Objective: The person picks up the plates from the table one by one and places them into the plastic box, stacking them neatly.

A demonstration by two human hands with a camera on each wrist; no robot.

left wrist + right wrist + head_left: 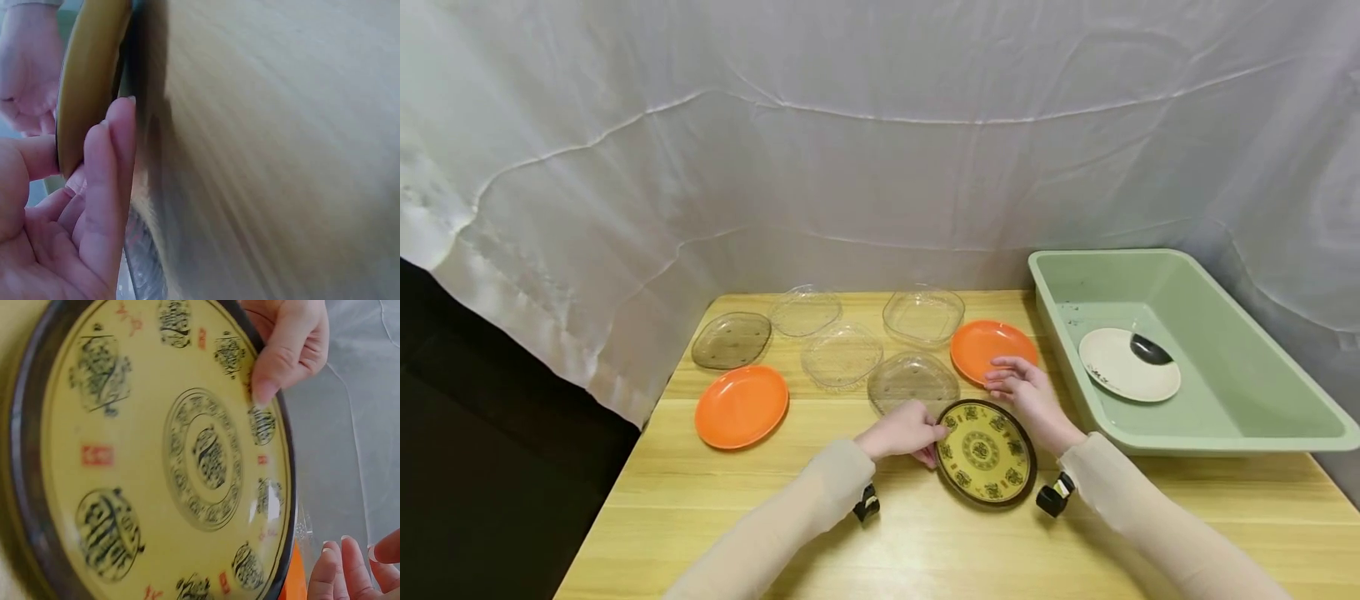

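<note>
A yellow plate [981,452] with a dark rim and dark printed motifs is held tilted just over the wooden table. Its left edge is pinched by my left hand [906,433], thumb on the patterned face and fingers behind. In the left wrist view the plate [94,81] appears nearly edge-on, above the wood. My right hand [1033,400] is just right of the plate, apart from it, fingers loosely extended in front of an orange plate [985,343]. The right wrist view shows the patterned face [144,450] close up, with the right fingertips [357,565] holding nothing.
A green basin [1232,333] at right holds a cream plate [1120,371] with a black patch. Another orange plate [741,408] lies at left. Several clear or smoky plastic dishes stand at the back, including a smoky one [913,379] beside my left hand. A grey curtain [880,167] hangs behind.
</note>
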